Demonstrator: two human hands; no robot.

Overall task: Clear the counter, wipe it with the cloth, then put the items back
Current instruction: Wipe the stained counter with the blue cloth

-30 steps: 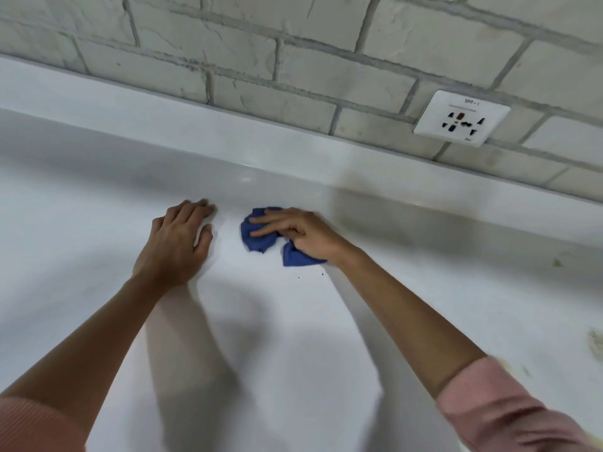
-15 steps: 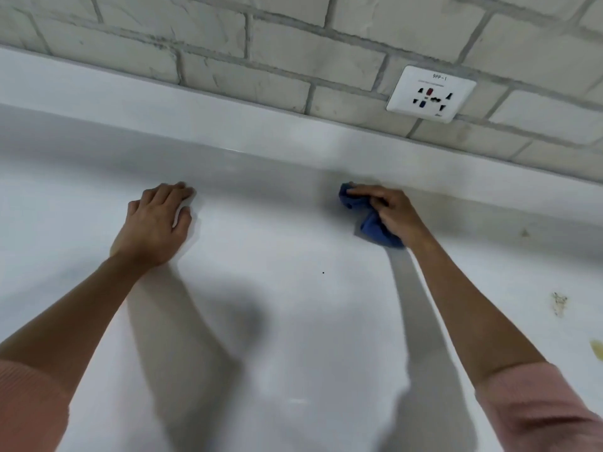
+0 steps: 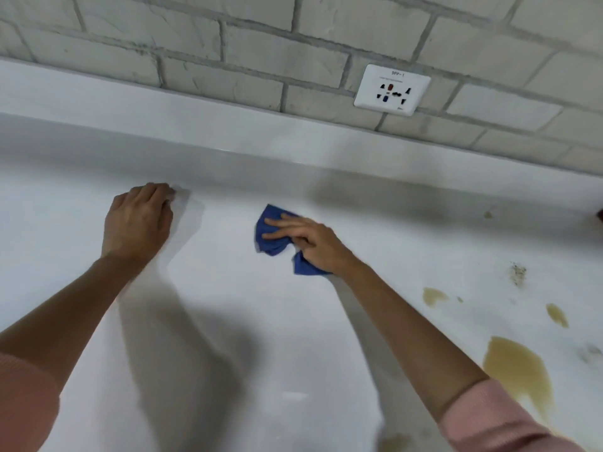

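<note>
A crumpled blue cloth (image 3: pixel 270 238) lies on the white counter (image 3: pixel 228 321), pressed down under my right hand (image 3: pixel 310 241), whose fingers spread over it and grip its bunched rear part. My left hand (image 3: pixel 138 220) rests palm down on the counter to the left, near the back ledge, with nothing in it. No other task items are on the visible counter.
Yellow-brown liquid stains (image 3: pixel 518 376) and dark specks (image 3: pixel 517 274) mark the counter at the right. A raised white ledge (image 3: pixel 293 138) runs along the back under a brick wall with a white socket (image 3: pixel 391 90). A dark red object (image 3: pixel 599 214) peeks in at the right edge.
My right hand slid the cloth from the back ledge toward me and leftward. The view shifted right, bringing the stains into sight. My left hand stayed planted.
</note>
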